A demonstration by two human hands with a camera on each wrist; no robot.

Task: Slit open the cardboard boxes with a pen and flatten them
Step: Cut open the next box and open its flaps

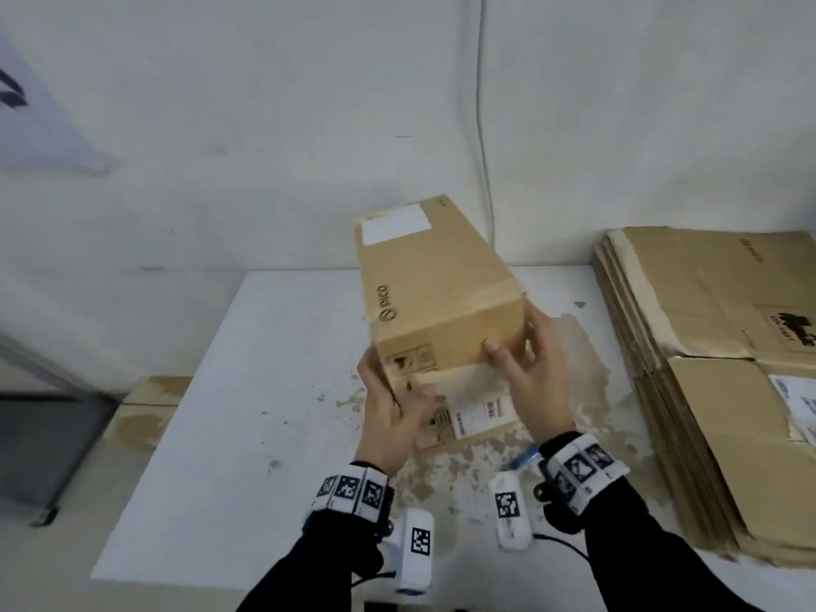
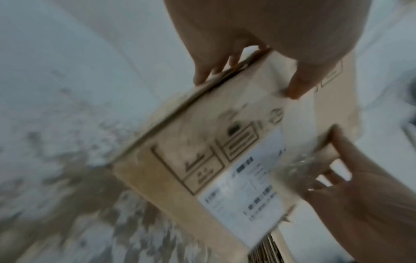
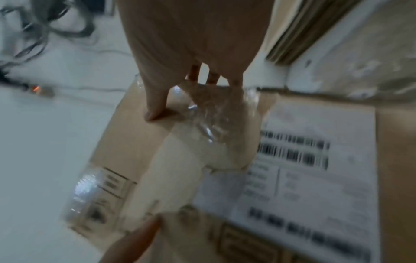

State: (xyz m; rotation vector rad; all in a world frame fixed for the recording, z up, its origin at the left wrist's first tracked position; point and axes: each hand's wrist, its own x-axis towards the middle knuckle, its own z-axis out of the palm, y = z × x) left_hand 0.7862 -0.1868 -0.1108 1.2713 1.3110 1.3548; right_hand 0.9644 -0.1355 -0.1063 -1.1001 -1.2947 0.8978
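Observation:
A closed brown cardboard box (image 1: 432, 280) is held tilted above the white table (image 1: 221, 390), its far end higher. My left hand (image 1: 388, 408) grips its near left corner, thumb on the labelled end and fingers under the edge. My right hand (image 1: 525, 368) grips the near right corner, thumb on the end face, fingers round the side. The left wrist view shows the box (image 2: 202, 160) with handling symbols and a white label. Crumpled clear tape (image 3: 213, 121) sits on the end under my right hand (image 3: 180, 96). A blue pen (image 1: 523, 458) lies on the table by my right wrist.
A tall stack of flattened cardboard boxes (image 1: 728, 368) fills the table's right side. The tabletop is worn brown beneath the box. Another cardboard box (image 1: 145, 408) stands lower, off the table's left edge. A wall with a thin cable (image 1: 483, 125) is close behind.

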